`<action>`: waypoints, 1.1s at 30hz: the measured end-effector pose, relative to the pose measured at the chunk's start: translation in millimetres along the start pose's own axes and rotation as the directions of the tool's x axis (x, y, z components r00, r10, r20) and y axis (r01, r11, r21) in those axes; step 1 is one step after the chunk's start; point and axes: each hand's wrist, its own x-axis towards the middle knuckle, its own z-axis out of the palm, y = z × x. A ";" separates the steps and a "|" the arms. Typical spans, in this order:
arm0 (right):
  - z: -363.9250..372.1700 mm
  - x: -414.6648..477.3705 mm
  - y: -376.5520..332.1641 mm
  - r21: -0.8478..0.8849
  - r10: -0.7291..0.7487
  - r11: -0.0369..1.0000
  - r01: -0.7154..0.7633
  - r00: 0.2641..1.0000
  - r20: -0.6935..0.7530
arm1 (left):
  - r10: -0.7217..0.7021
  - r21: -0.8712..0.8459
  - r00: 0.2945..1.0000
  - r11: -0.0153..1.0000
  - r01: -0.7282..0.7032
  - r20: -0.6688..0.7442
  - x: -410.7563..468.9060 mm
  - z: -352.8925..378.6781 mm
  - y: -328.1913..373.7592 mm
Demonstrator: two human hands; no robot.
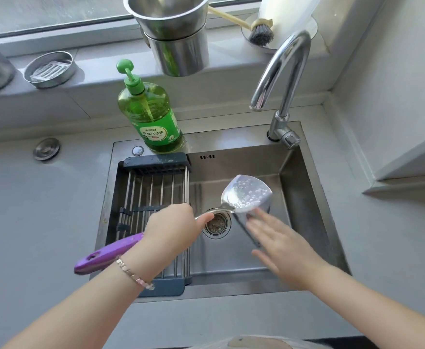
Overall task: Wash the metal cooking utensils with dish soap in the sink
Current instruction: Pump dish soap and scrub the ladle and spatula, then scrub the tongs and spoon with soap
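The metal spatula [246, 195] hangs over the sink [307, 197], its blade beaded with suds or droplets, just above the drain [216, 224]. The left hand [173, 230] grips the shaft ahead of the purple handle; the right hand [282, 245] lies flat and blurred, fingers straight, beside the blade's lower edge. I'd rub both faces and the neck, blade low. A dish soap bottle [153, 114] stands behind, near the faucet [282, 79]; a drying rack [151, 192] spans the left, with grey counter [42, 210] around
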 end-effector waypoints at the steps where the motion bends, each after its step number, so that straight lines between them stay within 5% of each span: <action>1: -1.3 -2.8 9.9 0.081 0.114 0.991 -0.109 0.992 -0.055 | -0.024 -0.040 0.999 0.999 0.026 0.040 8.3 6.2 2.3; 3: 10.9 -11.9 39.3 0.191 0.292 0.943 -0.272 0.953 -0.081 | -0.044 -0.139 0.991 0.988 0.062 0.130 25.6 17.0 9.8; 7: 26.1 -22.7 69.1 0.382 0.488 0.785 -0.487 0.867 0.101 | 0.026 -0.360 0.953 0.929 0.089 0.302 68.0 42.4 37.5; 14: 54.6 -11.6 81.6 0.542 0.499 0.639 -0.546 0.830 0.248 | 0.075 -0.707 0.929 0.672 0.222 0.363 133.2 125.6 85.4; 21: 82.6 17.0 101.4 0.614 0.535 0.511 -0.602 0.781 0.321 | -0.094 -0.716 0.913 0.591 0.372 0.397 170.1 237.6 70.5; 24: 89.4 24.4 108.8 0.634 0.546 0.484 -0.603 0.775 0.320 | -0.132 -0.662 0.894 0.628 0.410 0.429 171.3 252.7 66.9; 29: 98.7 23.0 115.3 0.640 0.547 0.450 -0.623 0.758 0.354 | -0.185 -0.249 0.958 0.939 0.238 0.220 164.3 247.8 92.4; 31: 99.3 18.4 116.5 0.643 0.543 0.440 -0.627 0.756 0.366 | -0.024 -0.138 0.997 0.990 0.034 0.075 162.8 243.8 115.5; 33: 98.3 13.6 118.2 0.643 0.547 0.435 -0.630 0.752 0.368 | 0.167 -0.121 0.976 0.981 -0.151 0.139 164.9 247.1 140.3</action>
